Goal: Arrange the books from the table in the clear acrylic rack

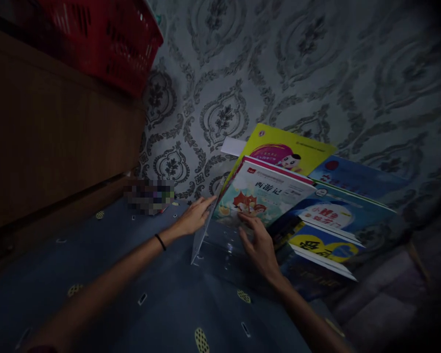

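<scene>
A clear plastic book stand [228,252] holds several picture books in tiers. In its left column, a pale green book [275,193] with a fox-like figure on the cover leans in front of a yellow book [297,144]. My left hand [194,216], with a black band at the wrist, has its fingers stretched out against the left side of the stand and the book's edge. Over the lower front of the pale green book, my right hand [260,245] is open with fingers apart; whether the fingertips touch the cover I cannot tell.
Right of the pale green book stand a teal book [332,211], a blue-yellow book [323,245] and a blue book [360,176]. A patterned wall [224,108] rises behind. Left are a wooden cabinet [59,127], a red basket [121,44] and a blurred-out item [150,196] on the dark blue patterned cloth [139,274].
</scene>
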### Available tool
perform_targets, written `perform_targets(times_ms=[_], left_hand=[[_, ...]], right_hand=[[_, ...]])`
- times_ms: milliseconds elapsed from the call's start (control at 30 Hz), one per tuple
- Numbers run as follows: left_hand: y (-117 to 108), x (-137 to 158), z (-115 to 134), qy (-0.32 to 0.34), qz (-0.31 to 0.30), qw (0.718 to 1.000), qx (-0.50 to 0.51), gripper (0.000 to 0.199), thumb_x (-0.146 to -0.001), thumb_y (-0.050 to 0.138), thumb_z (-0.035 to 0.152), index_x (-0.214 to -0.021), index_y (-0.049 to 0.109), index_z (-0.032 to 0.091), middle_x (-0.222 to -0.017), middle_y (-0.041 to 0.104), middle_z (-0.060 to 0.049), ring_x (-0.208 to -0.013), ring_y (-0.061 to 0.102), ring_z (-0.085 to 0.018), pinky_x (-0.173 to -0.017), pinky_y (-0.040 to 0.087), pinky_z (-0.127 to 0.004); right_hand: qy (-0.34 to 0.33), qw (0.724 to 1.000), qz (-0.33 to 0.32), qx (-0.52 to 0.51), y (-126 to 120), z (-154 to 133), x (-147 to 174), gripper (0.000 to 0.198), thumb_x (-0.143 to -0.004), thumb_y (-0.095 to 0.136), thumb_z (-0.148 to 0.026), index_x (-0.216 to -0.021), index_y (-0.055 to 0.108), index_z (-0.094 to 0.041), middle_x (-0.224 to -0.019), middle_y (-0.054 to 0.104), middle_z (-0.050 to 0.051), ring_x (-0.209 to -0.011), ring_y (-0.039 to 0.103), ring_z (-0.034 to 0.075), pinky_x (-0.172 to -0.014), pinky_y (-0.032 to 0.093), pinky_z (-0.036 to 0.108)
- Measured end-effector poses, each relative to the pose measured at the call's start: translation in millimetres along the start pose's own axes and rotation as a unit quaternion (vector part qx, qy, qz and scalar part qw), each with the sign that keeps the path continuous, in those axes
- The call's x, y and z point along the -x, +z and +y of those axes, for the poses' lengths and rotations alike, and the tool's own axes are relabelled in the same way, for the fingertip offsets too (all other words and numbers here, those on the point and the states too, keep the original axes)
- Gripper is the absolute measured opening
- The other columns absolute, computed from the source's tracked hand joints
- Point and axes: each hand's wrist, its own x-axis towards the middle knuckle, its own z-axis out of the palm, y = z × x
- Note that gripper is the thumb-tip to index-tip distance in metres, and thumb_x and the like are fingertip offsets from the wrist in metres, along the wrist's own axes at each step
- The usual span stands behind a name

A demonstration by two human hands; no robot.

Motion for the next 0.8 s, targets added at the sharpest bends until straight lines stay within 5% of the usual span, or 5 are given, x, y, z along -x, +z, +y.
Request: perform_targets(times_ms=[467, 800], left_hand=[[12, 5, 25, -0.015, 0.006, 0.999, -0.038, 0.071, -0.091, 0.04, 0.014, -0.159, 0.02, 0.024, -0.128, 0.055, -0.014, -0.119, 0.055, -0.03, -0.106, 0.047, -0.047], [25, 1, 28, -0.031, 0.035, 0.999, 0.022, 0.071, -0.088, 0.048, 0.018, -0.156, 0.031, 0.021, -0.13, 0.053, -0.015, -0.128, 0.049, -0.031, -0.113, 0.041, -0.048]], right_hand=[[0.002, 0.999, 0.036, 0.04, -4, -2, -3, 0.028, -0.095, 0.05, -0.031, -0.118, 0.064, -0.024, -0.126, 0.066, 0.012, -0.121, 0.061, 0.029, -0.102, 0.049, 0.052], [-0.01, 0.999, 0.022, 0.027, -2, 7, 4, 0.028, -0.095, 0.05, -0.03, -0.12, 0.064, -0.025, -0.125, 0.066, 0.011, -0.121, 0.062, 0.029, -0.1, 0.051, 0.052]])
